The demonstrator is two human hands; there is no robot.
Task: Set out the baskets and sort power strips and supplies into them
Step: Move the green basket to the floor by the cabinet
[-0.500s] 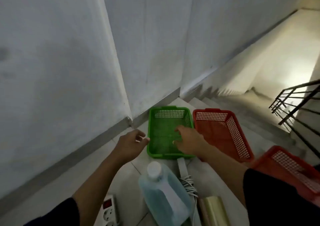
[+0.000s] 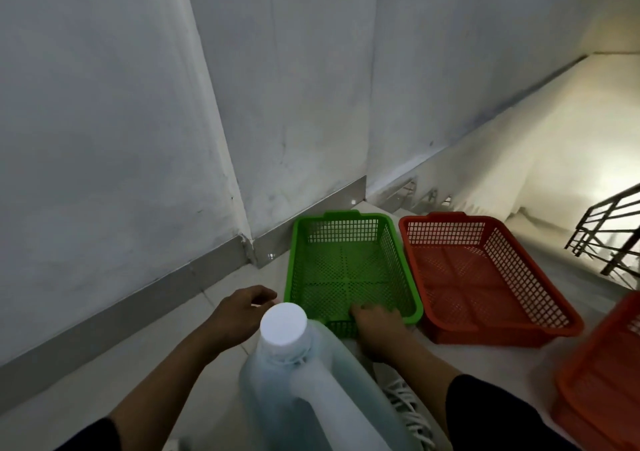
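Note:
A green mesh basket [image 2: 290, 267] sits empty on the floor against the wall corner. Beside it on the right lies an empty red basket [image 2: 540, 277], and a third red basket [image 2: 602, 381] shows at the right edge. My right hand [image 2: 377, 329] is at the green basket's near rim with its fingers curled over it. My left hand [image 2: 239, 315] hovers just left of the basket's near corner, fingers loosely apart and holding nothing. A clear jug of bluish liquid [image 2: 311, 398] with a white cap stands between my arms. A coiled white cord [image 2: 405, 405] lies right of the jug.
Grey walls with a metal skirting [image 2: 138, 298] close off the left and back. Stairs go down behind the baskets, and a dark metal railing [image 2: 609, 229] stands at the right. Pale floor tiles show left of my left arm.
My right hand has drawn back from the green basket's floor to its near rim. The view has tipped down and closer, so the jug now looms between my arms.

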